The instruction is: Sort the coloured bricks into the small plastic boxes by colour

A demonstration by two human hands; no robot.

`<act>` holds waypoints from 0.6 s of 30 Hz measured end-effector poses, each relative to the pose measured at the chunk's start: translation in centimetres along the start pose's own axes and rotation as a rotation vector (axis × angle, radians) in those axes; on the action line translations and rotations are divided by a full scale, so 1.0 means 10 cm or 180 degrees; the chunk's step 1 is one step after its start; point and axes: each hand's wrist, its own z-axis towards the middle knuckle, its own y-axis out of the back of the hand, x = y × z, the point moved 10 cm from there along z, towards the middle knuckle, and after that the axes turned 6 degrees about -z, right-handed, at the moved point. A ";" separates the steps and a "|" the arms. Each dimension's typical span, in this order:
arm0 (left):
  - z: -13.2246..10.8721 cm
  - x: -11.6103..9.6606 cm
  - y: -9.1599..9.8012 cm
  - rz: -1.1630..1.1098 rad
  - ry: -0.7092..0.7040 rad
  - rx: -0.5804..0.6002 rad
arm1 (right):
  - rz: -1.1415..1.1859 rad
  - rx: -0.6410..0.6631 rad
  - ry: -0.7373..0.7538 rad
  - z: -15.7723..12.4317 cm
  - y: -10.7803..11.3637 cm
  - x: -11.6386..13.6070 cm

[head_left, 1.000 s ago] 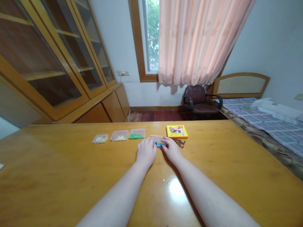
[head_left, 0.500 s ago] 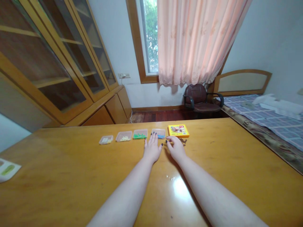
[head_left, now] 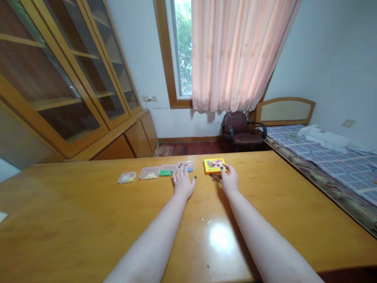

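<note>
We've got a glossy yellow-brown wooden surface (head_left: 118, 228). Our left hand (head_left: 183, 185): palm down, fingers spread wide. Our right hand (head_left: 230, 181): fingers bent, can't tell if gripping; it's at the right end of our flat yellow rectangular box (head_left: 212, 165). Left fingertips overlap the clear plastic tray of blue pieces (head_left: 190, 164). Small dark-brown pieces (head_left: 216, 178) lie just in front of the box.

On our bench (head_left: 88, 216), four trays (head_left: 145, 171) left of a box (head_left: 212, 164), pieces (head_left: 216, 178) before that box, a chair (head_left: 236, 120) behind the bench, a bed (head_left: 359, 169) at right.
</note>
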 end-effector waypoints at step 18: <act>0.04 -0.65 -0.68 -0.1902 -0.0004 0.0945 | -0.1020 0.1092 0.0191 0.27 -0.28 -0.42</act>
